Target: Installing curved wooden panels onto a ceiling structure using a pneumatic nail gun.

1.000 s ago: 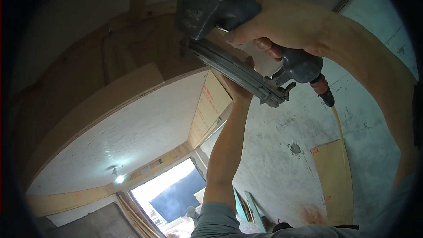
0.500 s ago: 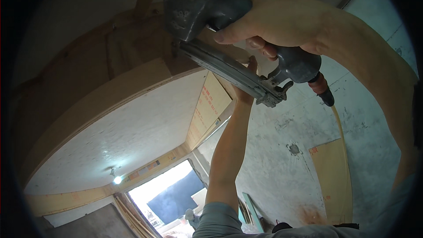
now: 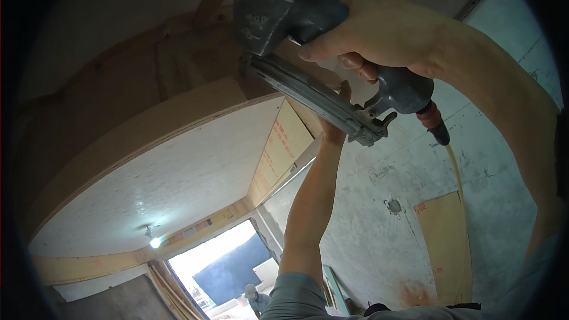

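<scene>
A nail gun is occupying the near part of the scene, its bulky dark grey body showing scuffs and pale wear, with a bit of red at its end; its long metal magazine is slanting from left to right, and an orange-red and black coupling is joining it to a pale yellow hose; its left end is facing brown wooden framing, though I cannot tell whether they are touching; the right hand is gripping its handle, fingers curling round; the left hand is reaching behind the magazine, mostly hidden, so I cannot tell whether it is closing on anything; I'm counting one nail gun, one hose, two near hands, one lit bulb far left, one bright opening and one far person.
</scene>
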Available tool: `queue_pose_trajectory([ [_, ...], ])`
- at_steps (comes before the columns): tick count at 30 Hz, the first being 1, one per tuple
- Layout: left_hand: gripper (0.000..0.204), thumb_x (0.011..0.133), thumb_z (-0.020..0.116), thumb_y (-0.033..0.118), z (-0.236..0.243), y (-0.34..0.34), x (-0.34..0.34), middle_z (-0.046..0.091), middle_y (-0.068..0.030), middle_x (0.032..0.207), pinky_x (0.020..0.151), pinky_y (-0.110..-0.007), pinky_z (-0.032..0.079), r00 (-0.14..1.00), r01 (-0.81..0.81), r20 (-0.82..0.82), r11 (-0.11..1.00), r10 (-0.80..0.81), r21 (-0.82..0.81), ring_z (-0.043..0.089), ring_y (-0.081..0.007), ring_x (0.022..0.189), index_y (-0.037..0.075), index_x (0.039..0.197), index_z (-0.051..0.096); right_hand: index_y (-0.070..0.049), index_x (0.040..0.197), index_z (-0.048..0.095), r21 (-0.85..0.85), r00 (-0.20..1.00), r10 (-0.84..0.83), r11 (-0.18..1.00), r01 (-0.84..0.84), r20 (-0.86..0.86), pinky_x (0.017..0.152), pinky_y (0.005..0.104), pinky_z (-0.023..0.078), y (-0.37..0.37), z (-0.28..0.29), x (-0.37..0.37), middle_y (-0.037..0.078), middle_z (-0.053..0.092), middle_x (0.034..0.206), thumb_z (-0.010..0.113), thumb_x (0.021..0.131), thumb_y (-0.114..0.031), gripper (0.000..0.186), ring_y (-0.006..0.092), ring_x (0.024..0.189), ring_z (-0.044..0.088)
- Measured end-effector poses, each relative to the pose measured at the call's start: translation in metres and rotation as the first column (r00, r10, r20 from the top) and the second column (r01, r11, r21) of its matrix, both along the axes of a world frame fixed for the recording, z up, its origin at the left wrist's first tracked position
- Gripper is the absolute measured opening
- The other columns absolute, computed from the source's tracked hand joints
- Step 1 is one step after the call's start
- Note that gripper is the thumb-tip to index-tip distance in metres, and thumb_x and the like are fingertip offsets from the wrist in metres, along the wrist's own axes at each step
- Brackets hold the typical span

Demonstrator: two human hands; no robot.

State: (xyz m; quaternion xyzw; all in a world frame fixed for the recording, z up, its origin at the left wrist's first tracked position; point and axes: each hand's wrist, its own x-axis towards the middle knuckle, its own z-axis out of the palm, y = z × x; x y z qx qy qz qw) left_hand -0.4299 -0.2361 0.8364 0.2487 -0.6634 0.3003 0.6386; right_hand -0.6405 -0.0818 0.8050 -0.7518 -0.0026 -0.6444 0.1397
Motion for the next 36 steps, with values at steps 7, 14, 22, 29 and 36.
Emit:
queue_pose_trajectory([
  [7, 0.033, 0.084, 0.075, 0.024, 0.009, 0.001, 0.035, 0.061, -0.0058, 0.096, 0.077, -0.034, 0.047, 0.984, 0.139, 0.108, 0.990, -0.142, 0.033, 0.056, -0.0189, 0.086, 0.001, 0.102, 0.060, -0.008, 0.065, 0.056, 0.020, 0.998, 0.055, 0.998, -0.054, -0.030, 0.051, 0.0310, 0.040, 0.012, 0.003, 0.007, -0.001, 0.048, 0.051, 0.070, 0.085, -0.023, 0.028, 0.0098, 0.042, 0.044],
  [14, 0.035, 0.084, 0.075, 0.027, 0.005, 0.006, 0.010, 0.062, -0.0074, 0.096, 0.077, -0.034, 0.047, 0.863, -0.497, -0.093, 0.868, 0.496, 0.018, 0.057, -0.0203, 0.087, 0.000, 0.102, 0.060, -0.009, 0.066, 0.056, 0.006, 0.999, 0.038, 0.999, -0.037, -0.034, 0.051, 0.0305, 0.040, 0.010, 0.004, 0.011, -0.001, 0.047, 0.052, 0.069, 0.085, -0.021, 0.027, 0.0097, 0.042, 0.044],
  [22, 0.033, 0.084, 0.073, 0.026, 0.006, 0.009, 0.032, 0.063, -0.0088, 0.096, 0.076, -0.036, 0.047, 0.986, 0.131, 0.105, 0.991, -0.131, 0.005, 0.057, -0.0209, 0.084, 0.000, 0.100, 0.060, -0.008, 0.066, 0.057, -0.018, 0.999, 0.030, 0.999, -0.031, -0.020, 0.051, 0.0303, 0.041, 0.010, 0.001, 0.012, 0.000, 0.048, 0.051, 0.069, 0.085, -0.021, 0.026, 0.0100, 0.042, 0.044],
  [29, 0.031, 0.084, 0.073, 0.023, 0.010, 0.003, 0.004, 0.063, -0.0087, 0.096, 0.074, -0.037, 0.048, 0.879, -0.455, -0.123, 0.887, 0.461, 0.077, 0.058, -0.0217, 0.084, 0.000, 0.101, 0.061, -0.007, 0.066, 0.058, -0.029, 0.999, 0.025, 0.999, -0.024, 0.031, 0.050, 0.0275, 0.040, 0.024, -0.008, 0.014, 0.000, 0.049, 0.051, 0.069, 0.086, -0.021, 0.027, 0.0090, 0.041, 0.044],
  [36, 0.043, 0.076, 0.076, 0.005, 0.019, -0.004, 0.035, 0.064, -0.0082, 0.105, 0.087, -0.033, 0.049, 0.908, 0.348, 0.253, 0.937, -0.333, -0.015, 0.060, -0.0173, 0.099, 0.003, 0.113, 0.055, -0.005, 0.083, 0.065, 0.036, 0.943, -0.122, 0.993, 0.116, 0.311, 0.044, 0.0256, 0.035, 0.003, -0.071, 0.005, -0.002, 0.049, 0.048, 0.070, 0.085, -0.019, 0.015, 0.0077, 0.040, 0.044],
])
